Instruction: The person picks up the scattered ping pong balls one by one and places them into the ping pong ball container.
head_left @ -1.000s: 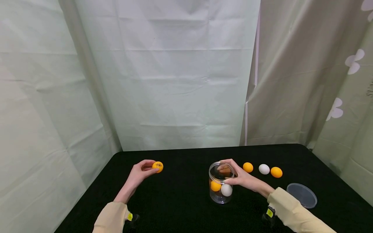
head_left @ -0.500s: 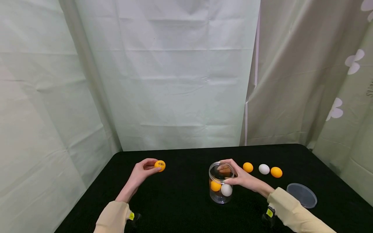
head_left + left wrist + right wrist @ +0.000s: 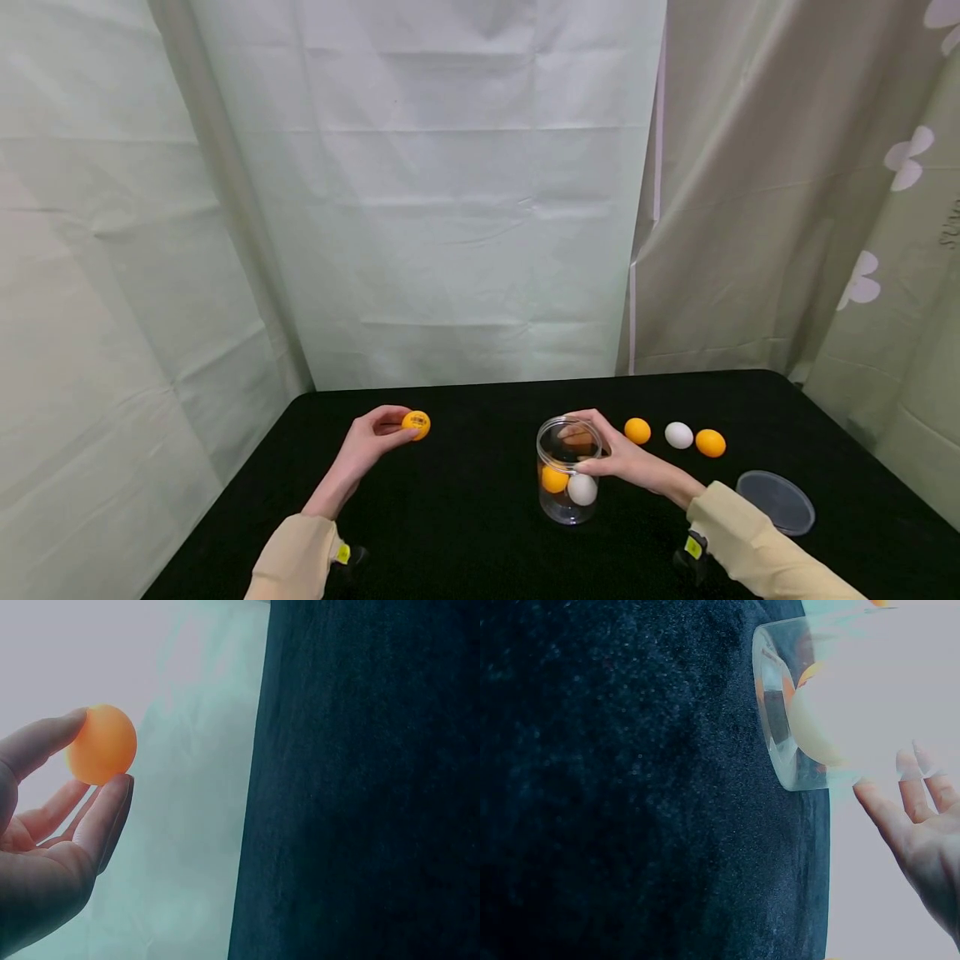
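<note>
In the head view my left hand (image 3: 367, 437) is raised at the left, pinching an orange ping-pong ball (image 3: 416, 425) with printed marks between thumb and fingertips. The left wrist view shows the same ball (image 3: 103, 745) between the thumb and the fingers. To the right, my right hand (image 3: 622, 458) grips a clear plastic jar (image 3: 567, 513) around its upper part. The jar is upright with its mouth uncovered. Inside lie an orange ball (image 3: 554, 479) and a white ball (image 3: 582, 489). Glare washes out much of the jar in the right wrist view.
Beyond my right forearm, an orange ball (image 3: 637, 431), a white ball (image 3: 678, 435) and another orange ball (image 3: 710, 443) lie in a row on the black table (image 3: 465, 533). A translucent round lid (image 3: 776, 502) lies at the right. Pale curtains (image 3: 465, 208) hang behind the table.
My left hand has shifted slightly to the right and a little up with the orange ping-pong ball. The right hand and the jar have stayed in place.
</note>
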